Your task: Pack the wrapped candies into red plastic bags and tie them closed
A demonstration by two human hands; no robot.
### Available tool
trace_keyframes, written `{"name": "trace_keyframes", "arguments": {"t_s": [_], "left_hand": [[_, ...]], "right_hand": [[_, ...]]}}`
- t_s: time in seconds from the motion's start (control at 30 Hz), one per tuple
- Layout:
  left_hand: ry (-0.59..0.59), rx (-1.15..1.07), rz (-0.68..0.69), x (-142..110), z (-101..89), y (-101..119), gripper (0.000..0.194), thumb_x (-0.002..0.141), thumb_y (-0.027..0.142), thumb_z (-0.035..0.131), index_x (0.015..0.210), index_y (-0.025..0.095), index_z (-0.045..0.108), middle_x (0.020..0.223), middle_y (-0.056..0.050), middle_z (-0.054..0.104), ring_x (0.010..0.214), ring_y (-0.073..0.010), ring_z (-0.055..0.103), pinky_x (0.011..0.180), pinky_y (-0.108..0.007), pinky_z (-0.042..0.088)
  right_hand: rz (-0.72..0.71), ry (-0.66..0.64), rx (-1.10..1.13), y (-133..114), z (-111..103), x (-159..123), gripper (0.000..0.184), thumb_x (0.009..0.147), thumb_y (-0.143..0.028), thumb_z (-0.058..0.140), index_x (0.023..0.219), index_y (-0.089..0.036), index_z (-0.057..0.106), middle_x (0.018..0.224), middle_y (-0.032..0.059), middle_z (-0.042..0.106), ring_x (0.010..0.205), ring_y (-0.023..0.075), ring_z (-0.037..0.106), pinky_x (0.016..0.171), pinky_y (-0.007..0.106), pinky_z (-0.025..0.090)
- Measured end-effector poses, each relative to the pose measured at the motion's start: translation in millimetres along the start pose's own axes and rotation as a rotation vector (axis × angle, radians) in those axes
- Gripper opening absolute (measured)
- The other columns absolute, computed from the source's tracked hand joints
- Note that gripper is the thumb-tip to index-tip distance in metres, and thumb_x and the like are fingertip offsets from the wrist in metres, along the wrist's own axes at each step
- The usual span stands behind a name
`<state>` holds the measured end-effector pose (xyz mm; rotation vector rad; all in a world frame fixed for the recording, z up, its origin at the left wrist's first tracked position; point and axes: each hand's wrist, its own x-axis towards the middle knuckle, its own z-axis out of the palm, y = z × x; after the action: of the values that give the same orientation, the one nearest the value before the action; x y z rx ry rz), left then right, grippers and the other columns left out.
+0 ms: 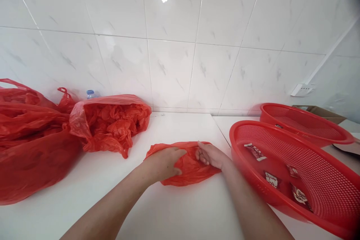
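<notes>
A thin red plastic bag (189,163) lies crumpled on the white table, with both of my hands on it. My left hand (165,162) rests across its left part, thumb and fingers apart. At the right part, my right hand (210,155) is turned palm inward, its fingers loosely curled and the thumb held away from them. I see nothing gripped between these fingers. The bag's red film spreads between and below the two hands.
To the left, a red bag (112,120) gapes, stuffed with crumpled red bags, beside a larger pile of red bags (33,150). A blue-capped bottle (90,94) stands behind. At right, a red basket (332,180) contains several small packets; another red basket (306,120) is behind it.
</notes>
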<state>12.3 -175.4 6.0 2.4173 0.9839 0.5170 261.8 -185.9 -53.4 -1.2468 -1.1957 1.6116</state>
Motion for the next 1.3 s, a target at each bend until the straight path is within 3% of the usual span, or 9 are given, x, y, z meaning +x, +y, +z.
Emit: {"name": "trace_keyframes", "arguments": {"t_s": [0.1,0.27,0.4,0.57,0.7,0.8,0.97,1.17,1.3], "left_hand": [[-0.145,0.005,0.125,2,-8.3,12,0.048,0.077,0.029,0.056,0.124,0.038,0.053,0.117,0.005,0.063,0.097,-0.0216,0.062,0.066,-0.026,0.049],[0.019,0.052,0.006,18,0.1,-24,0.049,0.073,0.024,0.055,0.121,0.033,0.054,0.13,0.002,0.054,0.108,-0.0236,0.057,0.084,-0.033,0.048],[0.037,0.04,-0.084,20,11.6,-58,0.052,0.072,0.03,0.059,0.123,0.031,0.053,0.13,-0.002,0.054,0.114,-0.0262,0.054,0.085,-0.036,0.049],[0.106,0.082,-0.041,12,15.5,-54,0.046,0.074,0.03,0.059,0.12,0.029,0.055,0.123,-0.003,0.058,0.108,-0.0249,0.057,0.08,-0.034,0.049],[0.152,0.218,0.096,6,17.0,-35,0.028,0.079,0.021,0.051,0.105,0.026,0.06,0.105,-0.003,0.064,0.099,-0.0219,0.058,0.079,-0.034,0.048],[0.141,0.293,0.183,3,18.8,-32,0.026,0.077,0.02,0.054,0.102,0.026,0.061,0.106,-0.004,0.062,0.102,-0.0222,0.055,0.084,-0.036,0.046],[0.181,0.37,0.02,2,23.4,-50,0.045,0.068,0.036,0.068,0.111,0.024,0.058,0.128,-0.009,0.052,0.122,-0.0295,0.042,0.097,-0.045,0.039],[0.118,0.293,-0.104,3,28.8,-63,0.06,0.069,0.04,0.067,0.126,0.026,0.05,0.135,-0.008,0.048,0.126,-0.0284,0.041,0.1,-0.043,0.037],[0.179,0.293,0.009,1,27.1,-61,0.045,0.079,0.03,0.057,0.124,0.025,0.053,0.131,-0.008,0.052,0.119,-0.0257,0.048,0.098,-0.041,0.04]], "right_hand": [[0.041,0.056,-0.158,-5,9,-1,0.063,0.083,-0.068,0.037,0.066,-0.012,0.06,0.052,0.0007,0.053,0.037,0.0043,0.036,0.036,0.018,0.023],[0.058,0.039,-0.162,-6,8,-4,0.063,0.084,-0.068,0.033,0.094,-0.013,0.063,0.056,0.0002,0.057,0.036,0.0048,0.037,0.037,0.018,0.026],[-0.015,-0.074,-0.029,-1,-5,-6,0.057,0.085,-0.062,0.038,0.105,-0.014,0.061,0.054,-0.0029,0.052,0.037,0.0044,0.033,0.036,0.018,0.021],[-0.156,0.043,-0.015,-4,-2,-5,0.044,0.078,-0.052,0.055,0.106,-0.018,0.059,0.067,-0.0031,0.053,0.044,0.0047,0.036,0.04,0.019,0.021],[-0.235,0.318,-0.345,-10,28,-6,0.025,0.076,-0.043,0.06,0.09,-0.021,0.061,0.061,-0.0056,0.046,0.05,0.0071,0.038,0.048,0.021,0.03],[-0.348,0.441,-0.709,-7,53,-3,0.03,0.074,-0.045,0.063,0.097,-0.026,0.063,0.073,-0.0029,0.053,0.064,0.0115,0.048,0.058,0.024,0.039],[-0.355,0.475,-1.147,5,60,9,0.046,0.064,-0.046,0.073,0.103,-0.023,0.066,0.098,0.005,0.057,0.091,0.0205,0.053,0.075,0.032,0.044],[-0.299,0.497,-1.094,7,51,10,0.06,0.066,-0.047,0.071,0.12,-0.025,0.056,0.115,0.0058,0.056,0.104,0.0228,0.052,0.085,0.035,0.043],[-0.385,0.542,-0.886,1,49,2,0.038,0.088,-0.049,0.044,0.114,-0.025,0.057,0.114,0.004,0.06,0.104,0.0202,0.054,0.086,0.035,0.043]]}}
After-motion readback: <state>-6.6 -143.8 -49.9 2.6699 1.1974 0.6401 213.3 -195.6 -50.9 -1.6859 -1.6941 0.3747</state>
